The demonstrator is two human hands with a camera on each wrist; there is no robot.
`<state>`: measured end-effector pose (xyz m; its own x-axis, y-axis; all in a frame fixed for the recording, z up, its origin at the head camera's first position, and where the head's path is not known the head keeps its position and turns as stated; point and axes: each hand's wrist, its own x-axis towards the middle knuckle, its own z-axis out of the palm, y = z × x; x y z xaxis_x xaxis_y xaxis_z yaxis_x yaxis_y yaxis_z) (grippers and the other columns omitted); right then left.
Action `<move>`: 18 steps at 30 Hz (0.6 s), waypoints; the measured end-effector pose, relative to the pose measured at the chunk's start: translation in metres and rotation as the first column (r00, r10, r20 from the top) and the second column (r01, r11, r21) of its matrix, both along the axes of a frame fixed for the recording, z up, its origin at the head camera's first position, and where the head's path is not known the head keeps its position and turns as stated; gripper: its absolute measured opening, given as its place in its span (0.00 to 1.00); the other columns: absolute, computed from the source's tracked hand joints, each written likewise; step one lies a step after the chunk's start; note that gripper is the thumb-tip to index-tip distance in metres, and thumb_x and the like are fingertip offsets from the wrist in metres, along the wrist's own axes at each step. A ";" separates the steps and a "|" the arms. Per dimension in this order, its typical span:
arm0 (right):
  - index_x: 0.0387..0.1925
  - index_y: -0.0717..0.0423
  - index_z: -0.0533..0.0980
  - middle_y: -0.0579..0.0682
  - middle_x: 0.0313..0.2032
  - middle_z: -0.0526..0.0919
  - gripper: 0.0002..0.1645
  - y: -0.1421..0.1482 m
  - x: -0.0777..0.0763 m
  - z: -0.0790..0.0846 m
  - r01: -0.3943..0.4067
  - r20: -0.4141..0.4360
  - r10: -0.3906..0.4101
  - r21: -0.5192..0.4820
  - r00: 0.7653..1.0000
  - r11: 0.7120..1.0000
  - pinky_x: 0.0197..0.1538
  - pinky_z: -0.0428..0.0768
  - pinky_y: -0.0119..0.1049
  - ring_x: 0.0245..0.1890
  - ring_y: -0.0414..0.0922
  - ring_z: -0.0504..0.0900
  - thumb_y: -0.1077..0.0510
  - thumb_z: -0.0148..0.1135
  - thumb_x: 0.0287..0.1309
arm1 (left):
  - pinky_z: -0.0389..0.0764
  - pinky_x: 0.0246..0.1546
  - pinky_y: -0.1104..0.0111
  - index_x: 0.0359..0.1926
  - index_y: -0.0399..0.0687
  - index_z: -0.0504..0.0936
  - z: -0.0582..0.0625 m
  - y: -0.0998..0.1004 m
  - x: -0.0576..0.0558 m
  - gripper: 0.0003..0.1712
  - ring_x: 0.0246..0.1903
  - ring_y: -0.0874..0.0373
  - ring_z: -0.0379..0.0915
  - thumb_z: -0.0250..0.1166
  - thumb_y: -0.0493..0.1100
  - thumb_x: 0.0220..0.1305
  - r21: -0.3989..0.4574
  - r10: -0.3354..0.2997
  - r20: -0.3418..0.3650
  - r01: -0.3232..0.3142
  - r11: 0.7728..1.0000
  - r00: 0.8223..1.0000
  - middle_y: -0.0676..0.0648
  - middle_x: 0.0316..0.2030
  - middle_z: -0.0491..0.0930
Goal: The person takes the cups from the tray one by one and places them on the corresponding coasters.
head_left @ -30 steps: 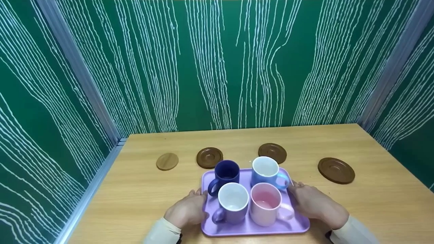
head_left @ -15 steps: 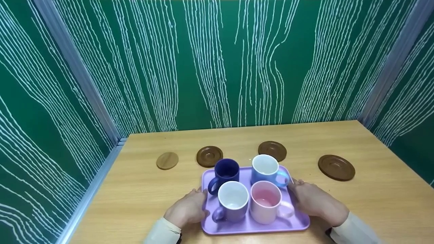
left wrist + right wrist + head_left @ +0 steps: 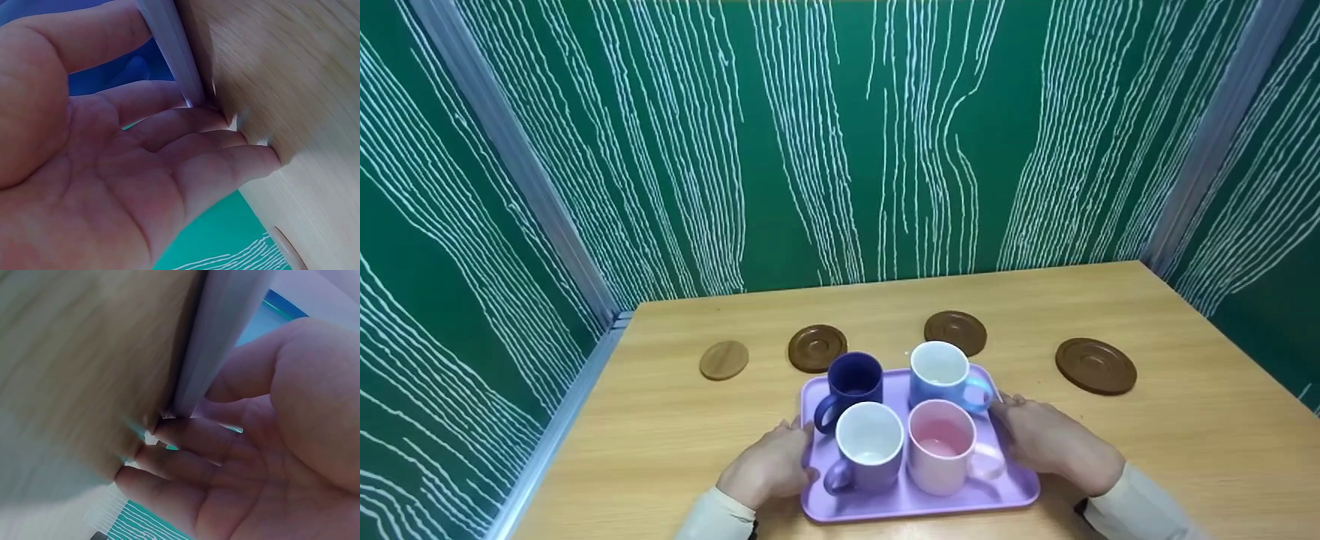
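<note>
Tray (image 3: 915,504) slightly leftward, coasters (image 3: 816,348) beyond

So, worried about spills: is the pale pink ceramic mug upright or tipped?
Upright: the pale pink ceramic mug stands on the lilac plastic tray, mouth upward.

Tray (image 3: 919,501) sits on the table (image 3: 660,435) at the near edge, centre. Four mugs stand on the tray in two rows: back-left mug (image 3: 851,382), back-right mug (image 3: 941,375), front-left mug (image 3: 866,446), front-right mug (image 3: 941,446). Left hand (image 3: 769,469) at the tray's left rim, right hand (image 3: 1054,446) at its right rim. Behind the tray, left to right: flat coaster (image 3: 724,360), then saucers (image 3: 816,348), (image 3: 955,332), (image 3: 1095,365).
</note>
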<state>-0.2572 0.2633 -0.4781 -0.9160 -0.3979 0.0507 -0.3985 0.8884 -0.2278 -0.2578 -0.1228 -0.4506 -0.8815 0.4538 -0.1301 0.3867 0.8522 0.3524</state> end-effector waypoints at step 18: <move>0.62 0.65 0.78 0.63 0.55 0.85 0.23 0.040 -0.023 0.023 0.070 -0.052 -0.077 -0.127 0.996 0.989 0.57 0.82 0.61 0.53 0.60 0.85 0.62 0.60 0.67 | 0.70 0.69 0.43 0.71 0.31 0.71 -0.001 -0.001 0.000 0.41 0.68 0.30 0.66 0.72 0.42 0.60 0.005 -0.001 0.006 0.001 1.000 1.000 0.31 0.72 0.67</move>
